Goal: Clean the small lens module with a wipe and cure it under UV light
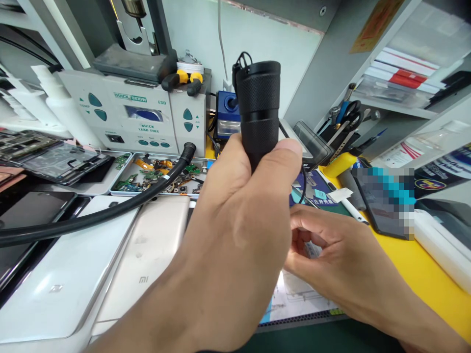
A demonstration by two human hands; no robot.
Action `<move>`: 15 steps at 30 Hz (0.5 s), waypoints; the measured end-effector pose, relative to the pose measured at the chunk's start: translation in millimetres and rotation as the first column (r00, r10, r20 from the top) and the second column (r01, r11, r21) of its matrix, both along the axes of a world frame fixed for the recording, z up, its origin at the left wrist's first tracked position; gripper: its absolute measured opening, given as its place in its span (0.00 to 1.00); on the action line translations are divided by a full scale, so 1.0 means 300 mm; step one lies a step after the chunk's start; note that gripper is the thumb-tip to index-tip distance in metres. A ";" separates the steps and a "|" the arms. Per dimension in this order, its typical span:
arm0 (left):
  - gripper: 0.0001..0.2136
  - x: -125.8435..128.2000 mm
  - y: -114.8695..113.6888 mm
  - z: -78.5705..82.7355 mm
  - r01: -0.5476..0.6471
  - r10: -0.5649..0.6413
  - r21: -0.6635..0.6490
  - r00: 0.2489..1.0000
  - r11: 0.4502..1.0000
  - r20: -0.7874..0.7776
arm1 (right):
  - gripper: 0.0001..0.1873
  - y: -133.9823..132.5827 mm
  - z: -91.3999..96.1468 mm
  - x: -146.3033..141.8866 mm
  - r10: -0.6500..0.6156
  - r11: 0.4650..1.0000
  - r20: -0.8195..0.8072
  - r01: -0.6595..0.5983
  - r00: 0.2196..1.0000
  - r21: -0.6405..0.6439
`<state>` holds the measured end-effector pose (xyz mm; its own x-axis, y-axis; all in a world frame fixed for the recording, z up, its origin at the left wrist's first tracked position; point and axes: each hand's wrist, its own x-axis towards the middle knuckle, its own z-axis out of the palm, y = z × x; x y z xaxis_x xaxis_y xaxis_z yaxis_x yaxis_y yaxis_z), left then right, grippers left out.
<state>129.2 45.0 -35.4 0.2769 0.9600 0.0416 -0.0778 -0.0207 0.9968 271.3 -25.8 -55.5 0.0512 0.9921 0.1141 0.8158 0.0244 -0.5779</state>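
Note:
My left hand [235,230] is wrapped round a black flashlight [259,105] with a knurled barrel and a thin wrist cord. The flashlight stands nearly upright in the middle of view. To the right and lower, my right hand [342,264] has its fingers curled in a pinch. Its fingertips lie partly behind my left hand, so what they hold cannot be made out. A whitish patch shows through the gap between thumb and fingers. Below both hands lies a printed white sheet [294,299] on the bench.
A hot-air station [140,117] stands behind, its black hose [110,215] crossing the left side. Phones, including a white one [66,279], lie below it. A parts tray [121,191] sits behind them. On the right are a dark phone [382,206], a yellow surface and several tools.

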 end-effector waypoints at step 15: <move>0.14 -0.007 -0.001 0.001 0.016 -0.016 0.019 1.000 1.000 -0.011 | 0.09 0.006 0.001 0.003 -0.014 0.999 -0.013 0.013 1.000 -0.035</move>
<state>127.2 44.6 -35.2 0.2927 0.9545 0.0570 -0.0675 -0.0389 0.9970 272.2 -24.1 -55.0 0.0661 0.9947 0.0788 0.8079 -0.0070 -0.5893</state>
